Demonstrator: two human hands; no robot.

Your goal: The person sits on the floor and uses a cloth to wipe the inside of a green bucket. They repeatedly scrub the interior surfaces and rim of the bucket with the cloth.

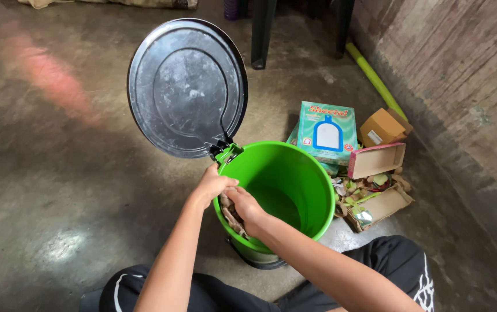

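Observation:
A green plastic bin (306, 173) stands on the concrete floor in front of me, its round black lid (187, 86) hinged open and upright at the back left. Both hands meet at the bin's near left rim. My left hand (212, 186) pinches the top of a crumpled brown scrap of paper or cardboard (232, 218). My right hand (247, 209) grips the same scrap from the right, just above the rim. The inside of the bin looks bare green.
To the right of the bin lie a teal printed box (327, 132), a small brown carton (382, 127), open pink and brown box pieces (377, 160) and torn litter (359, 190). A brick wall (468, 86) and a yellow-green pole (375, 81) run along the right. My black-trousered knees (398, 260) are below.

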